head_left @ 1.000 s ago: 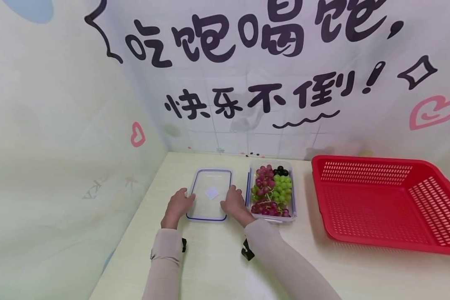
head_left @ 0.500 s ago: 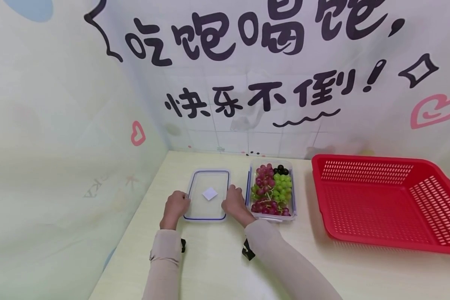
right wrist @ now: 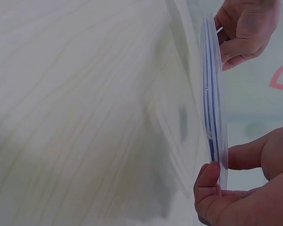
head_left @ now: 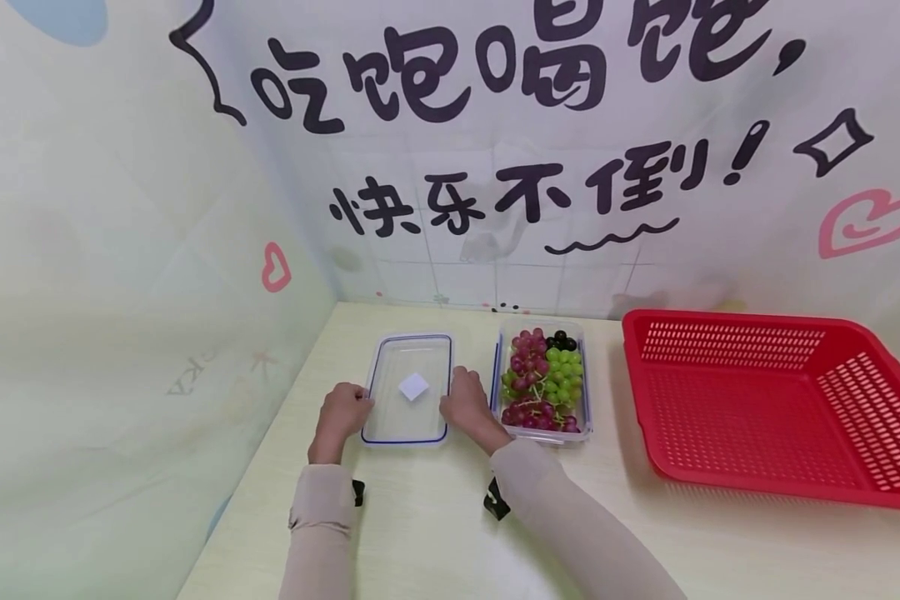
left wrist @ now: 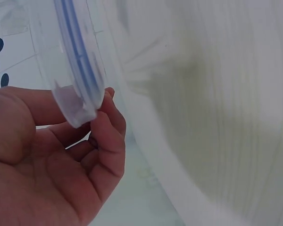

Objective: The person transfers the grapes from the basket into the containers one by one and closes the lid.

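A clear plastic container lid [head_left: 408,423] with a blue sealing strip and a white square on it is held above the table in the head view. My left hand [head_left: 341,417] pinches its left edge, and my right hand [head_left: 468,407] pinches the right edge. From the left wrist, thumb and fingers appear closed on the rim of the lid [left wrist: 78,61]. The right wrist view has the lid [right wrist: 212,94] edge-on, apart from the tabletop, between both hands. To its right stands a clear box [head_left: 543,437] of red grapes [head_left: 525,362], green grapes [head_left: 564,379] and black grapes [head_left: 561,341].
A large red perforated basket [head_left: 735,417] stands on the right part of the pale wooden table [head_left: 420,533]. Printed wall sheets [head_left: 450,275] rise behind the table and along its left side. Black straps sit at both wrists.
The lid has shifted left and slightly nearer, with my left hand moving left along with it. My right hand has hardly moved. The grape box and basket stay put.
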`<action>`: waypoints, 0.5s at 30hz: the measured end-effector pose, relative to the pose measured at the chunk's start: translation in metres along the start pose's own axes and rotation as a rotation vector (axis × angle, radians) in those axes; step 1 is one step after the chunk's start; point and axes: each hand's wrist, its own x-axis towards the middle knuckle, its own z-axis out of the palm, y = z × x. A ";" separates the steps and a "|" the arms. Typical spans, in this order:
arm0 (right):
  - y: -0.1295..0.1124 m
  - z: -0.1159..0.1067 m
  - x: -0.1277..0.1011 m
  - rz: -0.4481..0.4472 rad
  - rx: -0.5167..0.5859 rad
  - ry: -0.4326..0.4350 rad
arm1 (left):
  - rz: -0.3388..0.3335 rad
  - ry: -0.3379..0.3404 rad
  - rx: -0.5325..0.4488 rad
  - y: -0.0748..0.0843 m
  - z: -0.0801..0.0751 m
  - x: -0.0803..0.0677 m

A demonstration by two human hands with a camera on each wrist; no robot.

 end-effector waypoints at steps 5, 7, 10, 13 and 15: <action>-0.001 -0.004 -0.002 0.000 0.010 0.007 | 0.006 0.001 -0.013 0.004 -0.005 -0.004; -0.002 -0.007 -0.003 -0.008 0.014 0.016 | 0.020 0.010 -0.014 0.006 -0.008 -0.005; -0.005 -0.013 -0.006 -0.031 0.019 0.041 | 0.049 0.023 -0.016 0.011 -0.012 -0.008; -0.008 -0.021 -0.008 -0.051 0.020 0.059 | 0.074 0.032 -0.012 0.018 -0.017 -0.010; -0.010 -0.028 -0.009 -0.055 0.021 0.065 | 0.086 0.037 -0.012 0.025 -0.020 -0.010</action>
